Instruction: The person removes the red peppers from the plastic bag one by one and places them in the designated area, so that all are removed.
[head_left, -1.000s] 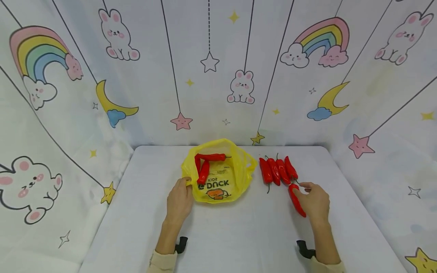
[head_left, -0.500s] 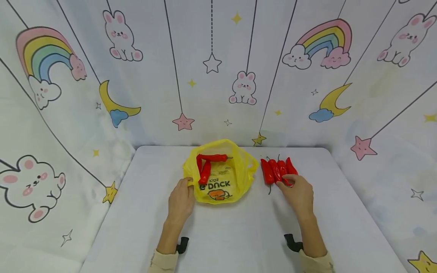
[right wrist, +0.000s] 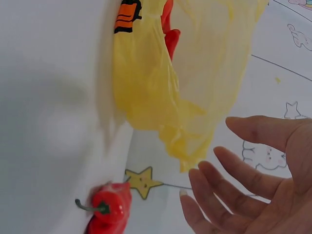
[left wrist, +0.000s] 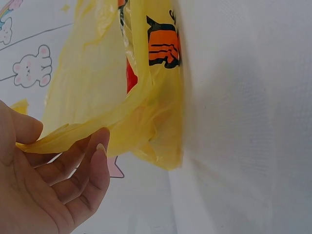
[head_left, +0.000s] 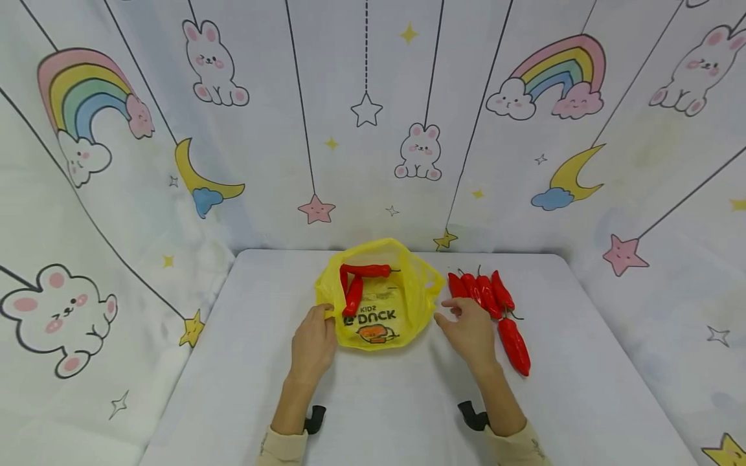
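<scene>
The right hand [head_left: 471, 330] is what has changed: a second ago it was at the lone red chili pepper [head_left: 514, 346] right of centre in the head view, half a second later it was over the lower ends of the row of four red chili peppers [head_left: 488, 298], and now it has come leftward to the right edge of the yellow plastic bag [head_left: 375, 317]. It holds nothing – in the right wrist view its thumb and fingers stand apart, close to the bag's dangling handle [right wrist: 183, 153], though I cannot tell whether a fingertip touches it.

The left hand [head_left: 315, 346] has stayed at the bag's left edge, its thumb and fingers pinching the yellow film. The bag sits at mid-frame with its mouth open, and the three red chili peppers [head_left: 368, 270] lie in its upper left part as they did.

The lone pepper was left on the white table [head_left: 373, 401], just below the row's right end. So, in my judgement, the work at hand has passed from the loose peppers to the bag – the right hand is free there, while five peppers lie outside it.
</scene>
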Demonstrator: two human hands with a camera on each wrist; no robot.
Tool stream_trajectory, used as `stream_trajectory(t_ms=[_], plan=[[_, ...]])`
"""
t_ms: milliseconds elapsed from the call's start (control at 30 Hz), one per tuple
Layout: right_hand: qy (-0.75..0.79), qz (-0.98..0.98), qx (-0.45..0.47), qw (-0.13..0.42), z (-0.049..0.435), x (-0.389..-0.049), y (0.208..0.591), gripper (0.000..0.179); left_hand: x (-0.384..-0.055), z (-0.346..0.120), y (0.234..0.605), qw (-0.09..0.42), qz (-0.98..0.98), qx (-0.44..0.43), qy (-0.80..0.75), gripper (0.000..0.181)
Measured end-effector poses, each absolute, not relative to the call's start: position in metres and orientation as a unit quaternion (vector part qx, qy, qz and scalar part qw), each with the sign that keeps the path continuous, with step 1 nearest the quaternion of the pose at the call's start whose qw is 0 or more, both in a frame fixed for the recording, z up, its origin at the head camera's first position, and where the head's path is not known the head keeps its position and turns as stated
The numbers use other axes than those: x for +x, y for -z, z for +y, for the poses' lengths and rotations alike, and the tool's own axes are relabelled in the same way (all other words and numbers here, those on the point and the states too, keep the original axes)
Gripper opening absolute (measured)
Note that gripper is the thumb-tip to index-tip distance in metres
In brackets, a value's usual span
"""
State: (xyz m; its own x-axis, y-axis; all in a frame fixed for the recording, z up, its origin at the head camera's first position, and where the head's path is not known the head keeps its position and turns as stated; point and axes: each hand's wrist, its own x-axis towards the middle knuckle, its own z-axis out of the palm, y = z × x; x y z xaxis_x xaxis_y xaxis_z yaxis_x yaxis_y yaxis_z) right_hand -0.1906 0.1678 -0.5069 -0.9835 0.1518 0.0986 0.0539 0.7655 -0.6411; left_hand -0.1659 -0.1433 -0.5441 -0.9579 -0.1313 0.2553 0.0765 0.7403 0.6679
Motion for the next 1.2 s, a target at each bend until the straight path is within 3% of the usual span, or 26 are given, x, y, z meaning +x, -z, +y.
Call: stream_trajectory(t_ms=[1200], plan=[[-0.377,-0.925,-0.033,0.042,0.132,-0.209,0.518,0.035,-0.165,-0.141,0.544,0.153,-0.922,0.009,0.355,0.029]])
